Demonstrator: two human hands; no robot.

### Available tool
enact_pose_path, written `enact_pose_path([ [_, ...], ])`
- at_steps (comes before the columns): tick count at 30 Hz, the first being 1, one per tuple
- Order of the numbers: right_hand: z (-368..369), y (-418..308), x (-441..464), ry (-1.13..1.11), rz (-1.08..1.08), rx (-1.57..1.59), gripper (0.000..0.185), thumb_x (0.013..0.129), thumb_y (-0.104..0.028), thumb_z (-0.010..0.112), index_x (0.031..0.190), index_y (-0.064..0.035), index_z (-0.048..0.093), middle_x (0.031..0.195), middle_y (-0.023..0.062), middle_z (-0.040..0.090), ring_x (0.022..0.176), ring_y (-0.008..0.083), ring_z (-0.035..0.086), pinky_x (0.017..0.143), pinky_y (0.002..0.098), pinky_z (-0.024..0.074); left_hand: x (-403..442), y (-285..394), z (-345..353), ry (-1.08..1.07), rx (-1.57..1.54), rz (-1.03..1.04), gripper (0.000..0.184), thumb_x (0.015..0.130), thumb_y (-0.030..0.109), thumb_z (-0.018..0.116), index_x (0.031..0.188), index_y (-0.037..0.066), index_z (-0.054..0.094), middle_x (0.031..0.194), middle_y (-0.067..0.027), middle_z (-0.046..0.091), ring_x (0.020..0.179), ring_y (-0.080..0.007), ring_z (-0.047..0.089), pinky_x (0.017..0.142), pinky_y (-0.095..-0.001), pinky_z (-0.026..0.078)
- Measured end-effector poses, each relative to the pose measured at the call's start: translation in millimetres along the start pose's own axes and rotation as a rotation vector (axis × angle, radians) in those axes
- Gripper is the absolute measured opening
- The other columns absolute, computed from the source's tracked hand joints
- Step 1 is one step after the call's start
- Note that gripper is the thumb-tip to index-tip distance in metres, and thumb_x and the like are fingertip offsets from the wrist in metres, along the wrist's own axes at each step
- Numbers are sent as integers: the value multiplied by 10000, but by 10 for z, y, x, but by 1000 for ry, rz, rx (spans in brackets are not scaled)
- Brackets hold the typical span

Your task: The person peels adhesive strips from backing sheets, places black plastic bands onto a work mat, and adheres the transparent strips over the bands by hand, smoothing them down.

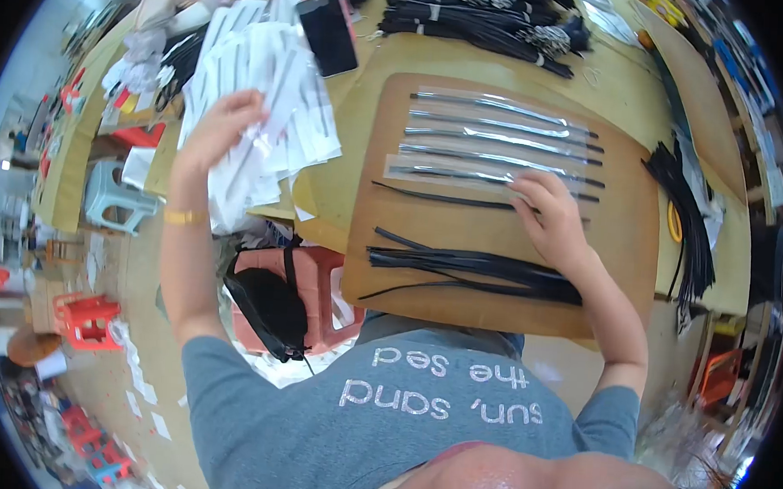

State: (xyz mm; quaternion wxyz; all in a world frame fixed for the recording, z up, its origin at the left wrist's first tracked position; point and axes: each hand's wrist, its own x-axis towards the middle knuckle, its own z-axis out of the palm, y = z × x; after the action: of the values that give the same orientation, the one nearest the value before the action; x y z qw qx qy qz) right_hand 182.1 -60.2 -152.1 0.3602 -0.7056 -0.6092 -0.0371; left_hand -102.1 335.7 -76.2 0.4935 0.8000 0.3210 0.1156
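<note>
My left hand (221,132) is above a pile of white paper strips (241,65), fingers pinched together. A shiny clear piece shows by its fingertips, but I cannot make out what they hold. My right hand (550,217) bends over a brown board (468,316), its fingers closed on the nearest clear plastic sleeve (450,171), which has a dark strip in it. Beyond it lie several similar sleeves (497,125) in rows. A single black strip (439,194) runs beneath my right hand. Closer to me rests a bundle of black strips (471,264).
A phone (329,34) lies beside the paper pile. Bundled black cords (477,21) are at the back of the table. More black strips (693,218) hang at the right, near yellow-handled scissors (674,221). A black bag (269,309) sits on a pink stool (326,285).
</note>
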Motion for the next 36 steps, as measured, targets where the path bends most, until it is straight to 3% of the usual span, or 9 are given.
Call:
enact_pose_path([
  [3,62,-149,281,-105,256,508,270,970,-149,631,1213,-32,642,1198,109,659,1065,251,642,897,358,517,-574,382,661,-246,-243,224,232,815,168,756,740,84,553,860,18,591,1006,-123,580,835,-226,415],
  [6,44,-286,500,-14,548,1197,393,1044,-282,538,1340,-26,571,1236,95,663,1121,176,636,916,316,524,-889,698,1125,-602,-388,211,299,836,110,737,693,63,479,1414,-265,547,1139,-143,553,894,-263,436],
  [12,-652,-378,228,-111,552,1225,449,1047,-339,524,1320,17,548,1056,115,683,950,189,700,663,303,632,-898,576,1535,-732,-410,197,291,856,81,732,725,61,473,1364,-229,579,1033,-111,556,849,-254,461],
  [17,-760,-469,2,63,526,968,213,913,-17,670,1114,52,652,1011,109,715,879,158,710,699,283,626,-746,547,1793,-809,-280,374,200,878,117,734,799,33,571,1332,-197,596,1043,-124,569,866,-266,477],
  [20,-759,-540,-42,-23,438,761,105,928,-14,674,1028,13,693,959,67,717,857,136,710,731,263,603,-703,784,1977,-745,-486,276,179,905,162,728,920,0,653,1345,-183,586,1050,-149,585,885,-283,489],
  [25,-721,-822,26,12,347,693,104,918,-8,670,1017,21,685,890,66,712,813,105,697,697,251,583,-697,1131,2272,-326,-408,410,142,954,81,669,1030,-31,714,901,-59,699,780,-127,622,735,-247,491],
  [30,-707,-860,56,1,395,777,86,919,-13,670,1000,15,681,865,60,715,809,91,689,671,269,576,-845,1306,2358,125,107,959,102,836,-1,754,936,-12,739,811,-119,655,707,-198,614,631,-270,471],
  [33,-669,-847,84,18,233,661,126,903,-15,684,1027,6,691,908,90,712,797,138,702,661,285,574,-871,1343,2283,76,133,908,93,821,-3,768,893,-11,709,807,-106,652,696,-192,607,627,-273,471],
  [36,-548,-760,124,180,-299,335,195,858,-49,736,1051,-29,711,996,114,702,788,197,713,665,289,574,-875,1379,2117,-211,-43,625,133,821,16,786,862,-1,661,835,-73,663,702,-157,599,636,-275,478],
])
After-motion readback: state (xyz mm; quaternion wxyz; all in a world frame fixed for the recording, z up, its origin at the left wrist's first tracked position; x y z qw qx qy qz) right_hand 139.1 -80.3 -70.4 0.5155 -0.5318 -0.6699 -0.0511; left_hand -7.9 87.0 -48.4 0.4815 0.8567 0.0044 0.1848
